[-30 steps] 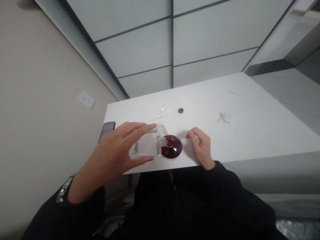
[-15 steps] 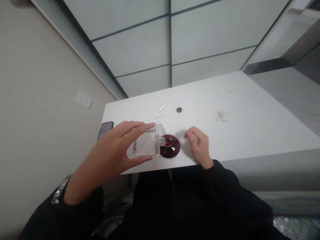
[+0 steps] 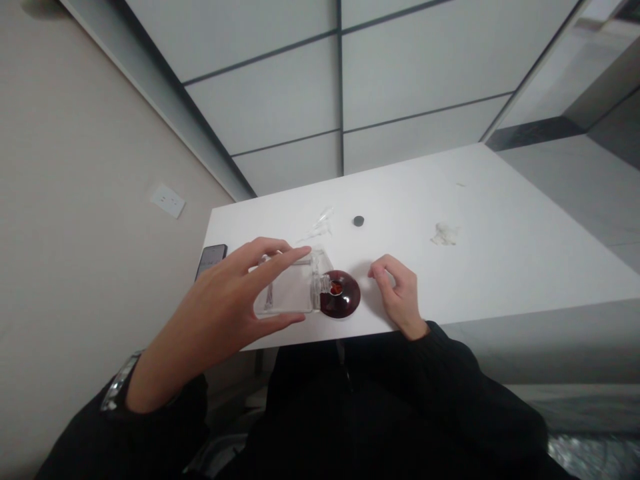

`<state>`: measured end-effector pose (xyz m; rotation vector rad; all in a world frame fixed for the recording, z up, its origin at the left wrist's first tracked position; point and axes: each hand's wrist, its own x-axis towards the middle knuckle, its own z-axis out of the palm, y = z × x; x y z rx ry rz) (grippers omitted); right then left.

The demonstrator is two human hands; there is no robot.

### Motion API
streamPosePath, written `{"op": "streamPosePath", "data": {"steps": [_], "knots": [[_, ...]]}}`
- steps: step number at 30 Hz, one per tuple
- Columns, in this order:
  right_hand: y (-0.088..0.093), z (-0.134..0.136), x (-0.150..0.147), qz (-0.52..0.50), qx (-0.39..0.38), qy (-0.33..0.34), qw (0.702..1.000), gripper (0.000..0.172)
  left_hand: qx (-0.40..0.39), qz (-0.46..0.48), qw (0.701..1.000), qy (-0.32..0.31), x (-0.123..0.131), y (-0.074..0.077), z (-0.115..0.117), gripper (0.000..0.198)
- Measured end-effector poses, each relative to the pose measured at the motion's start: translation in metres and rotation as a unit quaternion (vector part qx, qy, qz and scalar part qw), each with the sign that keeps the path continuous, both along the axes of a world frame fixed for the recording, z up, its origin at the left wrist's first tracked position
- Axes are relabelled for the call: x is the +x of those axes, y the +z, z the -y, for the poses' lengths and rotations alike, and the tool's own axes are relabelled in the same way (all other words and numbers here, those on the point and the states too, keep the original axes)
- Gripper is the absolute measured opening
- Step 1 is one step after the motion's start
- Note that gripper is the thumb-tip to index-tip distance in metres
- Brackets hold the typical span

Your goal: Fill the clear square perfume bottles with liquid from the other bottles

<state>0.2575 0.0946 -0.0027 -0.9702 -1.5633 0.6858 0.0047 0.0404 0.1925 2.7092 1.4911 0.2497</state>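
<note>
My left hand (image 3: 235, 283) grips a clear square glass bottle (image 3: 293, 290), thumb on the near side and fingers on the far side. The bottle lies tipped sideways, its threaded neck pointing right over the opening of a dark red, rounded glossy vessel (image 3: 345, 297). That vessel stands on the white table (image 3: 500, 247) near its front edge. Whether liquid runs from the neck I cannot tell. Just right of the vessel, apart from it, my right hand (image 3: 399, 293) rests on the table with its fingers curled in; what they hold, if anything, is hidden.
A small dark round cap (image 3: 359, 221) lies beyond the vessel. Clear crumpled plastic (image 3: 323, 223) is to its left, and a whitish crumpled scrap (image 3: 445, 234) to its right. A phone (image 3: 212, 257) lies at the left edge, close to the wall with a socket (image 3: 168, 201).
Almost nothing differs. My left hand and the tipped bottle keep nearly the same place over the vessel, and my right hand stays still.
</note>
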Motion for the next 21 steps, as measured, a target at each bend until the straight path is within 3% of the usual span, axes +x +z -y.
{"op": "streamPosePath", "data": {"steps": [21], "knots": [[0.0019, 0.0005, 0.0005, 0.001, -0.009, 0.001, 1.000, 0.039, 0.004, -0.015, 1.000, 0.005, 0.0035, 0.0067, -0.0004, 0.063]]}}
